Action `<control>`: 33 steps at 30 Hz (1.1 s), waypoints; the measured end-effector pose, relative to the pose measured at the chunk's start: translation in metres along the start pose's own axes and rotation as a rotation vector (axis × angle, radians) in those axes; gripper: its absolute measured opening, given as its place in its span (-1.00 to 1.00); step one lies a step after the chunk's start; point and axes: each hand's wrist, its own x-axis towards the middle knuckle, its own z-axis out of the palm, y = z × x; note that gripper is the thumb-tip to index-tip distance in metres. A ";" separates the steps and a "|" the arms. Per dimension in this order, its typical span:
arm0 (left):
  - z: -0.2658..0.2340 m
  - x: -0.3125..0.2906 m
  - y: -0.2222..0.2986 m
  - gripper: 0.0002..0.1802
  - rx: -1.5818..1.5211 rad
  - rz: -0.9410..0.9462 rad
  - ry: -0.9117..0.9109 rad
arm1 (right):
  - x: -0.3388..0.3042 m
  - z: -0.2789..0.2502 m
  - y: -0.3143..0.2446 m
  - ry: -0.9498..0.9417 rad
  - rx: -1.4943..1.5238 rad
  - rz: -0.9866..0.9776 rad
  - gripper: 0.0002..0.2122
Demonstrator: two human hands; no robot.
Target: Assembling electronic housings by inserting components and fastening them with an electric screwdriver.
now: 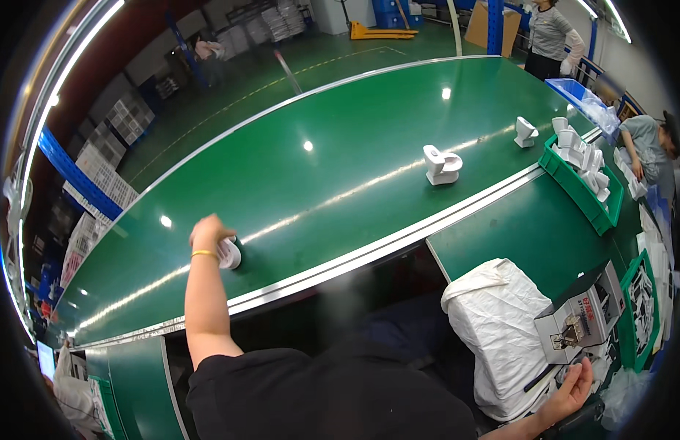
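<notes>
Black-sleeved shoulder nearest; left hand (210,233) closed over a white part (229,254) on the green conveyor belt (340,147); right hand (572,389) open, empty, beside the grey machine (580,317); two white parts (442,164) already downstream; more apparently await in the green bin (579,192).

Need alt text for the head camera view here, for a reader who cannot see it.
A person's left hand presses on a small white part on a wide green conveyor belt, where two more white parts lie further along. The right hand rests open, low at the right, near a white bag and a small grey machine.
</notes>
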 end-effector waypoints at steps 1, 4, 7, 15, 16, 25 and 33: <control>0.010 0.013 -0.021 -0.37 0.027 0.076 -0.082 | -0.004 0.005 0.001 0.009 0.014 0.004 -0.74; 0.010 -0.015 -0.009 -0.55 -0.157 0.210 -0.054 | -0.018 0.025 -0.020 0.062 0.037 0.059 -0.76; 0.006 -0.025 0.013 -0.55 -0.441 0.316 -0.160 | -0.024 0.029 -0.031 -0.018 0.117 0.060 -0.77; 0.009 -0.239 0.259 -0.26 -1.260 1.230 -0.872 | -0.069 0.068 -0.066 -0.241 -0.057 -0.144 -0.76; 0.026 -0.283 0.276 -0.26 -1.456 1.224 -1.053 | -0.071 0.080 -0.077 -0.321 0.017 -0.165 -0.66; 0.108 -0.426 0.282 -0.34 -0.826 1.469 -1.565 | -0.085 0.063 -0.083 -0.181 0.257 0.235 -0.35; 0.126 -0.456 0.290 0.22 -0.753 2.506 -0.497 | -0.100 0.026 -0.057 -0.344 0.764 0.699 -0.65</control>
